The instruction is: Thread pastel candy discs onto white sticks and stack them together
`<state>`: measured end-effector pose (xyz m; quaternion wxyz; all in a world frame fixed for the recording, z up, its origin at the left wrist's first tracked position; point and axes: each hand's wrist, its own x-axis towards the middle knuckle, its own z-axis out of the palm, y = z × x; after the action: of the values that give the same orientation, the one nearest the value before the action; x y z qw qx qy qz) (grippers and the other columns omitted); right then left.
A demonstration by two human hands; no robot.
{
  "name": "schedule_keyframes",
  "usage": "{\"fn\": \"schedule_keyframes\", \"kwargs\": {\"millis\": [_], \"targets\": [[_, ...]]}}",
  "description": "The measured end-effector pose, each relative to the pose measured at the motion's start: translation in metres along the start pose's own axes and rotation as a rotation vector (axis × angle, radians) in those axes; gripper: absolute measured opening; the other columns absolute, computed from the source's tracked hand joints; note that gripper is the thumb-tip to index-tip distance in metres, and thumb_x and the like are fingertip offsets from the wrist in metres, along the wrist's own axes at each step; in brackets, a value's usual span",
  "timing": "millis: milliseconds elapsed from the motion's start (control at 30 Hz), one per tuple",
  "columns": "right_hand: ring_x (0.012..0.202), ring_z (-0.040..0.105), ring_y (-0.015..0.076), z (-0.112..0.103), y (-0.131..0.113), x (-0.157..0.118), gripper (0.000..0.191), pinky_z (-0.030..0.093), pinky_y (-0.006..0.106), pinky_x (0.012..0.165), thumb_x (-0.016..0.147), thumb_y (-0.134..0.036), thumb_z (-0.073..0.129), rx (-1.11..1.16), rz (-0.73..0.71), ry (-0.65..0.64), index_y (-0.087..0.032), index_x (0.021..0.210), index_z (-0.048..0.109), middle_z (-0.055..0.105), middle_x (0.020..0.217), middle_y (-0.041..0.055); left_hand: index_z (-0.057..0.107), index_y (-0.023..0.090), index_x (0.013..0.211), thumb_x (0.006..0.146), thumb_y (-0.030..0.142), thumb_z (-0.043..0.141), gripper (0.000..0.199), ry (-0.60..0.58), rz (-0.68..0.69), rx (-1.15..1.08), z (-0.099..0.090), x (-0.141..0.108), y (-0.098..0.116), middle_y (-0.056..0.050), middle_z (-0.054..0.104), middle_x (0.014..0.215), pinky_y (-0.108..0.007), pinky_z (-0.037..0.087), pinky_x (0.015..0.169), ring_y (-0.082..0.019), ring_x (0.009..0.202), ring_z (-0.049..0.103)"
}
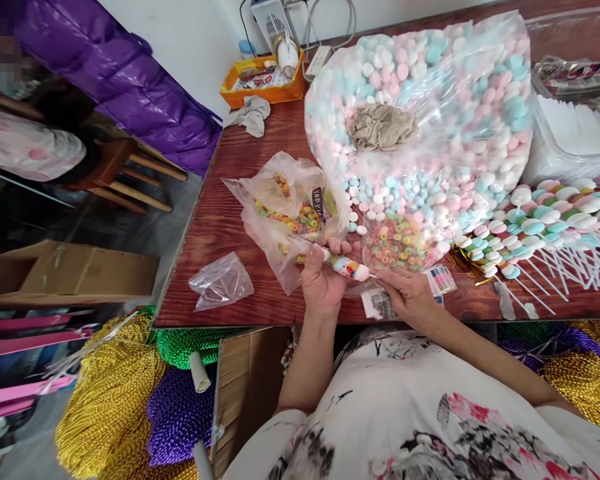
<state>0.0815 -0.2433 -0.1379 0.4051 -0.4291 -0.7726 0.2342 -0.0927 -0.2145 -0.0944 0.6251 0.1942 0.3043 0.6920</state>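
Note:
A stick with pastel pieces and a coloured sticker point(349, 268) lies between my two hands, above the table's front edge. The fingers of my left hand point(324, 279) are closed round its left part. At its right end my right hand point(409, 293) pinches the thin white stick. Just behind my left hand is an open plastic bag of small coloured rings point(300, 220). A large clear bag of pink, blue and white pieces point(430, 120) takes up the back, with a crumpled brown cloth point(383, 127) on it.
Finished-looking pastel sticks point(545, 223) are piled at the right, beside a clear bin point(575, 140). An orange tray point(263, 81) stands at the back left. A flat plastic bag point(221, 281) lies front left. Someone sits far left; shiny bead strings point(110, 393) hang below.

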Motion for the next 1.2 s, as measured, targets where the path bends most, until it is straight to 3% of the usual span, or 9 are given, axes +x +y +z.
{"fn": "schedule_keyframes", "kwargs": {"millis": [100,300,600,833,1033,1200], "targets": [[0.060,0.057,0.0135,-0.002,0.001,0.000,0.023,0.039,0.026,0.057,0.094,-0.014,0.050,-0.158,-0.116,0.044,-0.017,0.103,0.071,0.068,0.073,0.0031,0.055,0.016,0.067,0.090,0.044,0.065,0.037,0.094,-0.022,-0.061,0.004,0.002,-0.001,0.003,0.051,0.069,-0.034,0.058,0.087,-0.010,0.068,0.055],[0.058,0.052,0.0133,-0.005,-0.004,0.002,0.019,0.034,0.029,0.056,0.088,-0.009,0.051,-0.421,-0.283,0.114,-0.015,0.095,0.068,0.064,0.066,0.0015,0.051,0.016,0.069,0.101,0.048,0.040,0.046,0.251,-0.060,-0.154,0.006,0.008,-0.001,0.003,0.049,0.066,-0.029,0.057,0.080,-0.008,0.060,0.050],[0.063,0.055,0.0149,-0.004,-0.006,0.003,0.020,0.037,0.030,0.059,0.089,-0.009,0.047,-0.438,-0.331,0.096,-0.013,0.099,0.065,0.066,0.071,0.0042,0.051,0.016,0.070,0.099,0.055,0.039,0.050,0.232,-0.128,-0.121,0.010,-0.003,-0.015,0.003,0.050,0.065,-0.027,0.055,0.075,-0.008,0.058,0.051],[0.057,0.048,0.0136,0.007,-0.008,0.009,0.026,0.033,0.028,0.057,0.090,-0.012,0.045,-0.308,-0.179,0.051,-0.019,0.069,0.057,0.060,0.063,0.0023,0.052,0.018,0.073,0.093,0.055,0.055,0.042,0.117,-0.188,0.018,0.025,-0.022,-0.046,0.003,0.051,0.067,-0.025,0.054,0.077,-0.009,0.062,0.055],[0.071,0.062,0.0153,0.001,-0.001,0.007,0.016,0.046,0.027,0.067,0.093,-0.019,0.051,0.142,0.041,0.040,-0.020,0.091,0.066,0.070,0.081,0.0044,0.051,0.019,0.074,0.090,0.056,0.060,0.041,0.083,-0.132,0.084,0.024,-0.018,-0.044,0.003,0.051,0.072,-0.028,0.052,0.082,-0.012,0.076,0.059],[0.057,0.053,0.0112,0.007,-0.005,0.004,0.021,0.042,0.024,0.057,0.091,-0.019,0.052,0.275,0.126,0.071,-0.019,0.072,0.062,0.060,0.062,-0.0017,0.048,0.019,0.068,0.087,0.049,0.067,0.040,-0.074,-0.111,0.139,0.027,-0.027,-0.056,0.004,0.042,0.066,-0.028,0.051,0.083,-0.011,0.067,0.051]]}}
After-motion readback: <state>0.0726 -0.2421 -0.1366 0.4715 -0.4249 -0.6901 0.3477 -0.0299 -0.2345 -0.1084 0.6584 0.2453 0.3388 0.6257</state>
